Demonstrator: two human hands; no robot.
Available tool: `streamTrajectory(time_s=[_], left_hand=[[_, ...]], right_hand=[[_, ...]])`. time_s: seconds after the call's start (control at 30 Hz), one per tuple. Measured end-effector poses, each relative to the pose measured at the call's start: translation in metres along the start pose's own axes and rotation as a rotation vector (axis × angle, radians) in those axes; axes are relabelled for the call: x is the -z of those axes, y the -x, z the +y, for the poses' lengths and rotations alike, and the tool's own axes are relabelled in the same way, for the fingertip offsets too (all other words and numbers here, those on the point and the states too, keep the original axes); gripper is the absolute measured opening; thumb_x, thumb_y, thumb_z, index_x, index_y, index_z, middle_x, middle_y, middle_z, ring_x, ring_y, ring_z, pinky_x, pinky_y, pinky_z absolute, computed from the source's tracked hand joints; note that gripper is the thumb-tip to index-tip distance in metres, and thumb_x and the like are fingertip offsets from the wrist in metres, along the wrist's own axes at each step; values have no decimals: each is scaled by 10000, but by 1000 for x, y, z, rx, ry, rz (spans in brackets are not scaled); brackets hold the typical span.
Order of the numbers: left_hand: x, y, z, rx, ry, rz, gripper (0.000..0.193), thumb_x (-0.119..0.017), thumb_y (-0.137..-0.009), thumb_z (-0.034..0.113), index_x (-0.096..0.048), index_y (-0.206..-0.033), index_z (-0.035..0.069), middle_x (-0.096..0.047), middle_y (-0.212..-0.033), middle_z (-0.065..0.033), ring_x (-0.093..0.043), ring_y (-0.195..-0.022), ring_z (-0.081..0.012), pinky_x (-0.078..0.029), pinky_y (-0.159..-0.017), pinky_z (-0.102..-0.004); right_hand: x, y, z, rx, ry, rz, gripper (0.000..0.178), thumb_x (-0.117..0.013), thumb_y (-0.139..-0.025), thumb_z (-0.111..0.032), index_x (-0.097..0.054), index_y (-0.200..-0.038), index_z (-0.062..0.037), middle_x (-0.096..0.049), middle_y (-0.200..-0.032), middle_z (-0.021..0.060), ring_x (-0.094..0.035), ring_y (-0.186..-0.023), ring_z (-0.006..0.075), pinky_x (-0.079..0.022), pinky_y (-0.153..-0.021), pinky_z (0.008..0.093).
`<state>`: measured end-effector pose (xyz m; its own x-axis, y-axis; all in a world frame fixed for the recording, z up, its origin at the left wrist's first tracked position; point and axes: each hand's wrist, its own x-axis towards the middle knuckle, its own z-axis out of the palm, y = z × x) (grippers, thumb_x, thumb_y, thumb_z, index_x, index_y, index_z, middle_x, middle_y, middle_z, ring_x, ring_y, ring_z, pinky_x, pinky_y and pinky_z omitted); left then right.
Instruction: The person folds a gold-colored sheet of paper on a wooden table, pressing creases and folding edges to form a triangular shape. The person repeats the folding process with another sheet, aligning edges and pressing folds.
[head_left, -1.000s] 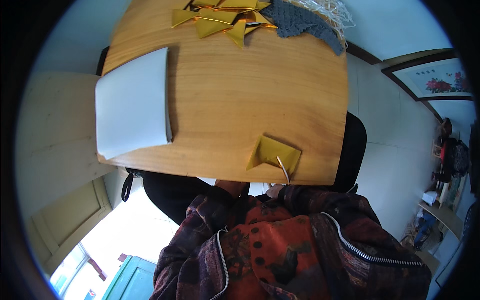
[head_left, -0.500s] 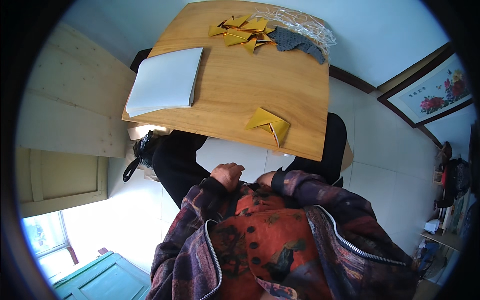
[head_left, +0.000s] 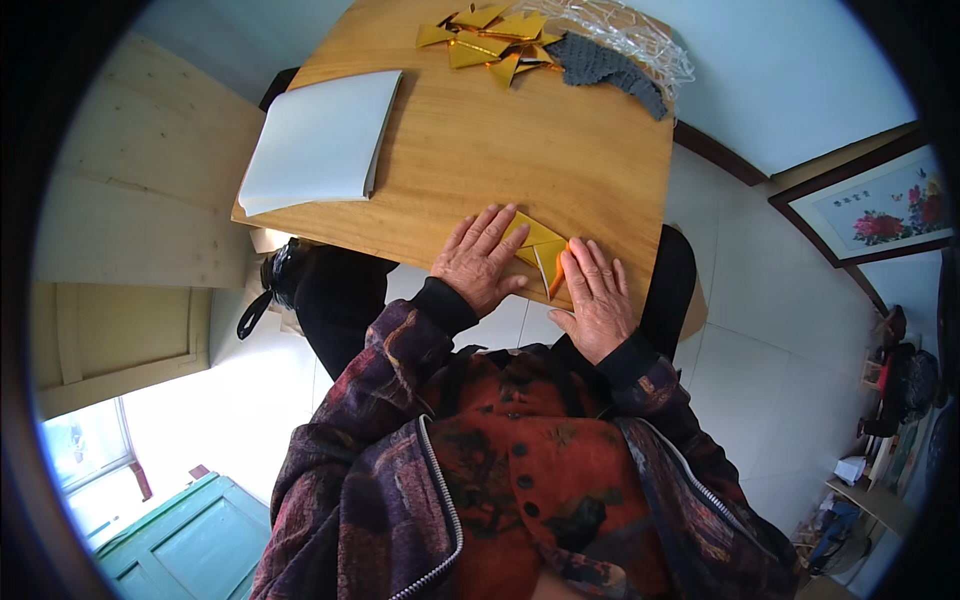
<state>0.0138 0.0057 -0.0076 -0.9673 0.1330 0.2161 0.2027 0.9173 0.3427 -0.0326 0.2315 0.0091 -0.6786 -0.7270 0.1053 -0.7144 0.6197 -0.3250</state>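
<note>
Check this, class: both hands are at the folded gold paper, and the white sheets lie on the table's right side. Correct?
Not quite: the head view shows the white sheets on the left side of the table. The left hand and right hand are at the folded gold paper.

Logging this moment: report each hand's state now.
Left hand: open, fingers over the left side of the folded gold paper.
Right hand: open, fingers over its right side.

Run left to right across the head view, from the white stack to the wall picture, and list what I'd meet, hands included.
White stack of sheets → left hand → folded gold piece → right hand → framed flower picture.
</note>
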Motion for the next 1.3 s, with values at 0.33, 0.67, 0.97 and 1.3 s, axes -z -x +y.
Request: streamTrajectory(time_s=[0.33,0.67,0.97,1.3], left_hand=[[-5,-8,24,214,52,18,669,-726,-759,421,-529,-1303,86,-394,-1479,-139,-323,-1400,-307,-236,-1143,-488],[-3,-11,28,224,94,68,635,-751,-720,310,-533,-1279,103,-432,-1452,-122,-356,-1386,-310,-250,-1131,-486],[-2,-7,23,86,32,17,694,-721,-774,309,-469,-1395,129,-359,-1523,-86,-297,-1426,-296,-220,-1147,-498],[-3,-7,16,-111,-114,-160,797,-478,-847,652,-363,-1478,180,-309,-1557,-60,-264,-1445,-243,-139,-1175,-463]], right_hand=[[-7,2,2,9,-14,-33,951,-831,-657,-338,-368,-1455,-106,-248,-1566,77,-232,-1444,284,-200,-1139,543],[-7,3,-1,16,17,-28,937,-843,-637,-356,-400,-1447,-198,-241,-1565,100,-225,-1441,306,-196,-1131,546],[-4,2,-1,22,66,-46,892,-826,-665,-320,-405,-1449,-282,-261,-1551,111,-229,-1436,325,-219,-1119,552],[-7,5,0,-19,49,-17,791,-769,-712,-213,-440,-1430,-248,-278,-1544,122,-242,-1432,338,-234,-1113,567]])
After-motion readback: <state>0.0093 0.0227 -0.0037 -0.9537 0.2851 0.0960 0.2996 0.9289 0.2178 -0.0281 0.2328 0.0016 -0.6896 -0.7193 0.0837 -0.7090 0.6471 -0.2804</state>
